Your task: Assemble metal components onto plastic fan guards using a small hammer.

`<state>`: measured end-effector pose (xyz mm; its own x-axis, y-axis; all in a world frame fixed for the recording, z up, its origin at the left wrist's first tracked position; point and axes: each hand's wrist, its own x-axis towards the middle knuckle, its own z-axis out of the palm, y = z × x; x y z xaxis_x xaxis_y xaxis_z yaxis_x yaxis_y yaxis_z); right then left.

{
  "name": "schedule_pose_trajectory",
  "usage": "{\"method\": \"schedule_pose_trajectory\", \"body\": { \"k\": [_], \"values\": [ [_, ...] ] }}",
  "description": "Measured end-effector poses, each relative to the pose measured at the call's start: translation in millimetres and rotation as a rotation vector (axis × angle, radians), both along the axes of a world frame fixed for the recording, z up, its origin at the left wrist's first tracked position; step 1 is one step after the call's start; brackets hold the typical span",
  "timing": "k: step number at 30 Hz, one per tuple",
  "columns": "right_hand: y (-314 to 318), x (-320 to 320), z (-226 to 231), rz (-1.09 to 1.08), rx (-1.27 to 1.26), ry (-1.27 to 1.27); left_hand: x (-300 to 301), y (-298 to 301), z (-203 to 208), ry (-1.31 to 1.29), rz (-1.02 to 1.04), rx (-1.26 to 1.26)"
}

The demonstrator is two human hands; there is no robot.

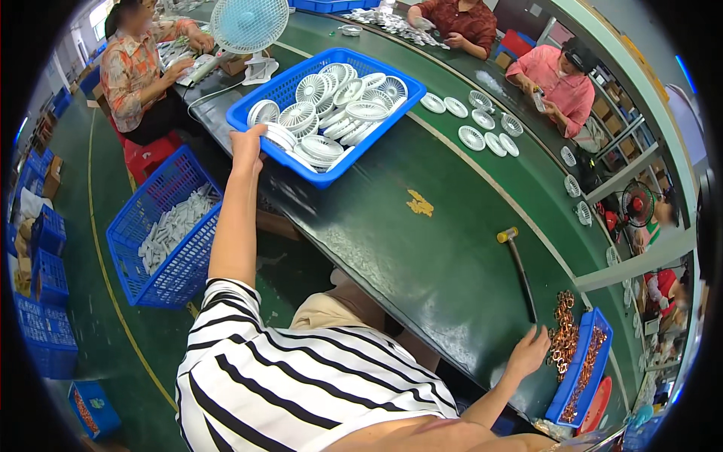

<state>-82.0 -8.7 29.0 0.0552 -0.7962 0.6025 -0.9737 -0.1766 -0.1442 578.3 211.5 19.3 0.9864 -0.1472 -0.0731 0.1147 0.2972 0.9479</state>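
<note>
My left hand (248, 147) grips the near left corner of a blue plastic basket (325, 179), which stands on the green-topped workbench. White, round, slotted grilles (297, 117), like small fan covers, lie heaped inside it. Over at the right, my right hand (529, 352) rests low by the bench top with its fingers loosely apart and nothing visible in them. Just beyond its fingertips is the handle end of a hammer (521, 275) with a yellow head; whether they touch I cannot tell. Copper-coloured metal pieces (563, 335) lie in a pile beside that hand.
A blue tray (576, 377) of copper-coloured pieces stands at the right edge. White grilles (472, 138) sit along the green belt. A blue crate (169, 282) of white parts is left of the bench. A desk fan (248, 26) and several co-workers (553, 83) are across and beyond.
</note>
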Motion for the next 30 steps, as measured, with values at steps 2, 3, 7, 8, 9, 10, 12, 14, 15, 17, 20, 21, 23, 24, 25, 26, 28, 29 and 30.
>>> {"method": "schedule_pose_trajectory", "body": {
  "k": [2,3,7,8,9,10,12,14,15,17,20,21,23,24,25,26,28,29,30],
  "values": [
    [-5.4,17.0,8.0,0.251,0.003,-0.129,-32.3,-6.4,30.2,-0.027,-0.081,-0.065],
    [-11.3,30.9,9.7,0.411,0.07,-0.227,-31.8,-4.6,30.6,-0.066,-0.062,-0.064],
    [-39.1,128.7,37.6,0.699,0.784,-0.766,-47.7,-19.7,48.3,-0.19,0.029,-0.088],
    [-43.5,154.9,51.6,0.734,0.818,-0.782,-51.9,-25.2,58.9,-0.232,-0.042,-0.087],
    [-52.5,178.9,59.0,0.764,0.854,-0.798,-58.0,-35.0,69.5,-0.293,-0.096,-0.09],
    [-65.6,198.5,61.7,0.781,0.882,-0.848,-62.5,-46.9,79.8,-0.354,-0.155,-0.095],
    [-95.5,231.6,66.9,0.798,1.008,-0.931,-52.8,-69.1,87.1,-0.39,-0.287,-0.102],
    [-133.0,248.8,66.0,0.823,1.207,-0.939,-43.1,-93.1,92.1,-0.468,-0.434,-0.137],
    [-154.6,247.2,57.8,0.838,1.301,-0.914,-40.7,-112.3,92.5,-0.51,-0.461,-0.168],
    [-167.5,248.2,45.0,0.857,1.494,-0.978,-33.8,-131.0,94.8,-0.579,-0.513,-0.219],
    [-164.0,236.2,27.3,0.791,1.567,-1.001,-17.8,-161.4,88.8,-0.727,-0.564,-0.295],
    [-164.6,229.5,24.8,0.753,1.54,-1.034,-17.1,-173.2,91.0,-0.772,-0.543,-0.26],
    [-167.2,221.0,17.3,0.752,1.374,-0.829,-15.2,-191.0,90.9,-0.888,-0.448,-0.233],
    [-166.6,218.9,-1.1,0.606,1.23,-0.906,-14.7,-203.4,87.2,-0.933,-0.399,-0.212],
    [-158.3,217.0,-9.9,0.853,1.049,-1.11,-11.6,-213.2,81.2,-0.975,-0.341,-0.186],
    [-162.4,208.6,-18.9,0.835,1.113,-1.236,-7.9,-220.5,76.6,-1.021,-0.263,-0.175],
    [-157.1,214.6,-17.0,0.767,0.707,-0.815,-11.8,-234.9,80.1,-1.061,-0.152,-0.172],
    [-171.5,210.8,-38.3,0.777,0.604,-0.862,-12.7,-240.9,82.4,-1.102,-0.038,-0.164],
    [-169.7,215.2,-40.6,0.817,0.579,-0.909,-13.1,-248.5,81.7,-1.081,0.014,-0.123]
  ]
}}
